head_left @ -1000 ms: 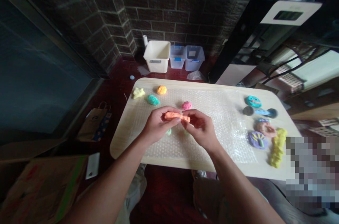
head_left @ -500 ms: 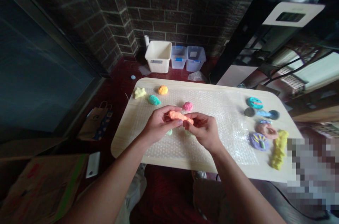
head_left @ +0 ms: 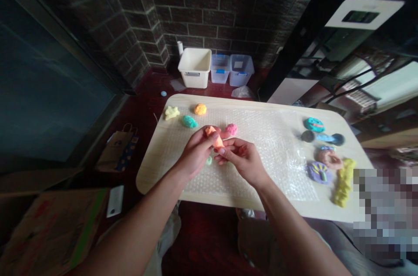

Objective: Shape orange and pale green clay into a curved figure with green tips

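Observation:
An orange lump of modelling clay [head_left: 214,136], shaped like a short thick roll, is held tilted above the bubble wrap [head_left: 257,145]. My left hand [head_left: 198,147] is closed round it, thumb on the near side. The fingertips of my right hand [head_left: 240,154] pinch its lower end. Just beyond my hands lies a pink clay lump [head_left: 231,129]. Pale green clay [head_left: 209,160] shows partly below them. Further left are a teal clay lump [head_left: 189,122], a yellow-orange one [head_left: 200,109] and a pale yellow one [head_left: 171,113].
Finished-looking clay shapes line the table's [head_left: 287,208] right side, among them a purple disc [head_left: 319,173], a yellow strip [head_left: 344,182] and a dumbbell-like piece [head_left: 323,138]. Behind the table stand a white bin [head_left: 195,67] and two clear boxes. A cardboard box [head_left: 48,228] sits at left.
The orange clay has turned from nearly level to steeply tilted and shifted slightly left. My right hand has moved to its lower end, while my left hand keeps hold.

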A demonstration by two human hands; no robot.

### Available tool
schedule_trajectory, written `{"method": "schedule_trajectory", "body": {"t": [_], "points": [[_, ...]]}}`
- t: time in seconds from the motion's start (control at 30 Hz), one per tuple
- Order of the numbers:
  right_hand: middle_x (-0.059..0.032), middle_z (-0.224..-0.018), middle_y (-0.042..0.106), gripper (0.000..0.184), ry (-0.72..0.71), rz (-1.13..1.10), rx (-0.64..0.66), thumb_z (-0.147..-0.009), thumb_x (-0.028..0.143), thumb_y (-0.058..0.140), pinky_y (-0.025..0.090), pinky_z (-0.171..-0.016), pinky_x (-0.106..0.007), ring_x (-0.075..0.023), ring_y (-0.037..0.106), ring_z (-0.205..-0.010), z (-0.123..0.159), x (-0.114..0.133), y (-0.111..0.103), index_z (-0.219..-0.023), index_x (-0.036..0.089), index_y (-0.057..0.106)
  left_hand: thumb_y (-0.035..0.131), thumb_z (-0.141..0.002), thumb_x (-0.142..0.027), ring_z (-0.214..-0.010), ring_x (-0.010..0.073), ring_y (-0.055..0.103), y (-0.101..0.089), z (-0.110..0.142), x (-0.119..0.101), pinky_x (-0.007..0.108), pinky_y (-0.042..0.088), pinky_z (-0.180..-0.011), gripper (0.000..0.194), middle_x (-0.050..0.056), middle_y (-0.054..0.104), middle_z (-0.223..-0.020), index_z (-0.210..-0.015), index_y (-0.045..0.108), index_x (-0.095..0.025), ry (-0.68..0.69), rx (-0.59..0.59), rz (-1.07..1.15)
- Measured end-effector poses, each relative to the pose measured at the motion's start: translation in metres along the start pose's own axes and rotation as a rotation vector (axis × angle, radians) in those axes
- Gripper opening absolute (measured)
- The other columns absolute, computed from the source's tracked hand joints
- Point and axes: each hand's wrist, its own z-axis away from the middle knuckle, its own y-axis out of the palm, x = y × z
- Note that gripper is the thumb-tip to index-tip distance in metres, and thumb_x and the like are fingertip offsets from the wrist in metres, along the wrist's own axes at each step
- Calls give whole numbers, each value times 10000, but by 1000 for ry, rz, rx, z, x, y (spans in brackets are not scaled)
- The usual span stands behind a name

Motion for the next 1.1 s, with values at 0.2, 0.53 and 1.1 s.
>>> {"method": "schedule_trajectory", "body": {"t": [0.2, 0.53, 1.1], "points": [[-42, -792, 764, 322, -61, 121, 30, -832, 457, 879, 573, -675, -288, -153, 695, -692, 2, -1, -1, -922, 168, 768, 896, -772, -299, -849, 200, 716, 1, -1, -3, 294, 547, -738, 342, 57, 738, -878, -964, 648, -162, 21, -19, 72], [-55, -892, 757, 325, -85, 311, 109, -849, 473, 856, 559, -649, -274, -155, 676, -715, 7, -7, 14, -917, 172, 754, 741, -858, -644, -462, 81, 482, 20, 7, -15, 220, 431, -477, 544, -55, 471, -548, -667, 511, -190, -94, -126, 147], [-71, -687, 745, 421, -195, 269, -240, -945, 563, 703, 527, -543, -305, -178, 664, -558, 10, 2, 3, -800, 172, 760, 612, -928, -656, -303, 50, 151, 17, 5, -39, 188, 131, -314, 699, -90, 210, -404, -521, 252, -217, -224, -256, 241]]}}
